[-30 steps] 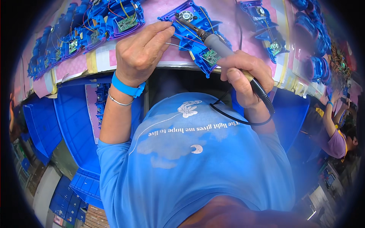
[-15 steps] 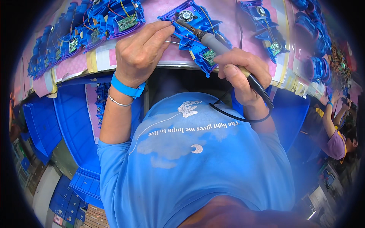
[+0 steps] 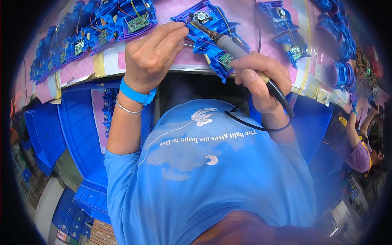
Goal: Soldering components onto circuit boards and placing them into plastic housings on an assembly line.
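holding a soldering iron (image 3: 234,47) by its grey grip, right hand (image 3: 261,79) clamped round it, tip down at the blue plastic shell (image 3: 212,30) on the pink counter (image 3: 249,20). left hand (image 3: 153,55) pinches a thin wire (image 3: 190,45) just beside the tip. shell looks light, rigid; its small circuit board (image 3: 226,60) and leads are likely fragile, so grip the shell's edges. iron: handle only.
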### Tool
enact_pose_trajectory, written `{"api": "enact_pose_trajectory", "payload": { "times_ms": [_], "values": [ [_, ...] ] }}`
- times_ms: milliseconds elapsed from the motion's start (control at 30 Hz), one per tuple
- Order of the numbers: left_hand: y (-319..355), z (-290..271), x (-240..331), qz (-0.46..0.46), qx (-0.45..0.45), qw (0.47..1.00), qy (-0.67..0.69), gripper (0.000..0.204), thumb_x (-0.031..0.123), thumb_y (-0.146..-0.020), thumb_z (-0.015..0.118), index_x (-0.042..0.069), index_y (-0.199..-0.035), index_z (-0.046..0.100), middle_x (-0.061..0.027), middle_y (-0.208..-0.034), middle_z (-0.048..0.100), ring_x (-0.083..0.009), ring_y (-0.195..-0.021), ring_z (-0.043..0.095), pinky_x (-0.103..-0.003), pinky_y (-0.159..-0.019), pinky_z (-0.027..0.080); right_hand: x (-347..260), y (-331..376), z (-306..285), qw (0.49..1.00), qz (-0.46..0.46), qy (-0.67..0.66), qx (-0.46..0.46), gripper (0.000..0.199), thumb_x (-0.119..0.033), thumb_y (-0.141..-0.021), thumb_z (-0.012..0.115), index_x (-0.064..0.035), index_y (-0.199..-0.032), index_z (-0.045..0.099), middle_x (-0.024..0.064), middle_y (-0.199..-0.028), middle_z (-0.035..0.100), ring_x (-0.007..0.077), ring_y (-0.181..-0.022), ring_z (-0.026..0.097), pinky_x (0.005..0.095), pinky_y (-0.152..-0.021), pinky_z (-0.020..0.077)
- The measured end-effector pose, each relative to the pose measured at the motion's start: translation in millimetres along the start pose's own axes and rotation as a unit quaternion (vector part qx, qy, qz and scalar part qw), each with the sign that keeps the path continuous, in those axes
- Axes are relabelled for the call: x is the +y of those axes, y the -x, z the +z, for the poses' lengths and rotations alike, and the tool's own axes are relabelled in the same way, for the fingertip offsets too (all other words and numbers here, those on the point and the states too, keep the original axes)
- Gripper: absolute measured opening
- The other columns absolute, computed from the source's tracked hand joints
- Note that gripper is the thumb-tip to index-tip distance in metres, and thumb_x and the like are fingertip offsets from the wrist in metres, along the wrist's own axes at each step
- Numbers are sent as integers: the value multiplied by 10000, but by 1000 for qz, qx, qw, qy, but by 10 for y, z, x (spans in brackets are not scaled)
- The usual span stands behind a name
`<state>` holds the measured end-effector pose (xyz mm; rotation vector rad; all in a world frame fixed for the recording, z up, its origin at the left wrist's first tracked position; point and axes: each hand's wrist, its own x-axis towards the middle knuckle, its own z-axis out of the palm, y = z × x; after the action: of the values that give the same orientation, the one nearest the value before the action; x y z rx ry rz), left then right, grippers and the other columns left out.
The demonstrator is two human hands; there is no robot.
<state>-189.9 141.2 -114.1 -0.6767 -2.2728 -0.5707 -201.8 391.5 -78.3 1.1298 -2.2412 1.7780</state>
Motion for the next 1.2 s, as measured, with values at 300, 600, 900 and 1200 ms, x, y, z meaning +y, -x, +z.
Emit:
{"api": "enact_pose_trajectory", "payload": {
  "times_ms": [300, 600, 900, 1200],
  "values": [
    [-14, -9, 6, -11, -9, 1000, 1, 258, 11, -716, 760, 38, -964, 695, -82, -964, 711, -227, -776, 704, -286, -622, 569, -29, -5, -13, 1000, -9, -1, 6, 257, -161, -880, 565, 61, -954, 672, 119, -663, 620, 139, -545, 557, 263, -494, 417],
    [-7, -9, 8, -14, -13, 1000, -5, 224, 24, -736, 754, 40, -952, 697, -79, -955, 712, -223, -762, 702, -292, -616, 567, 5, -30, 21, 1000, 11, 6, -6, 219, -155, -883, 569, 28, -926, 683, 86, -681, 640, 151, -581, 611, 250, -533, 456],
    [-26, -22, 10, -12, -13, 1000, 0, 210, 38, -754, 752, 37, -956, 696, -85, -959, 713, -227, -776, 707, -288, -631, 572, -49, 11, -52, 1000, -16, -8, 12, 256, -145, -889, 556, 78, -966, 659, 122, -666, 618, 138, -560, 556, 258, -497, 415],
    [-46, -40, 23, -10, -19, 1000, -1, 220, 29, -756, 752, 35, -969, 695, -85, -957, 712, -231, -780, 708, -293, -647, 578, -47, 42, -65, 999, -10, -25, 28, 282, -173, -900, 567, 80, -992, 651, 125, -662, 607, 147, -565, 552, 259, -498, 402]
  ]
}}
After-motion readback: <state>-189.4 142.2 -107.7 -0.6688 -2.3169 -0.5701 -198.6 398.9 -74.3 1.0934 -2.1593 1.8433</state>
